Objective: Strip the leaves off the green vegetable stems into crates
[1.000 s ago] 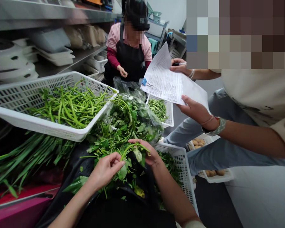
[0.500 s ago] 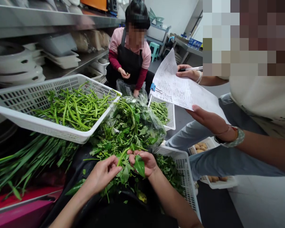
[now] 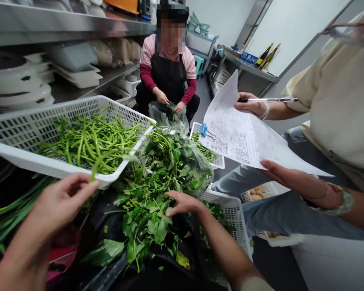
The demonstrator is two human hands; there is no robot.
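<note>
The white basket [image 3: 48, 163] is carrying green stems [image 3: 94, 139], mostly toward its right edge. The black covering [image 3: 100, 218] is carrying loose leaves [image 3: 154, 218]; one broad leaf [image 3: 106, 252] is resting near its left edge.

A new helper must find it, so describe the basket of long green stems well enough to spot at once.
Start at the metal shelving on the left; before it sits a large white slotted basket, with the camera wearer's left hand at its near side. Unlike another basket, right of the leafy pile, which holds dark leaves, this one holds long, bright green stems.
</note>
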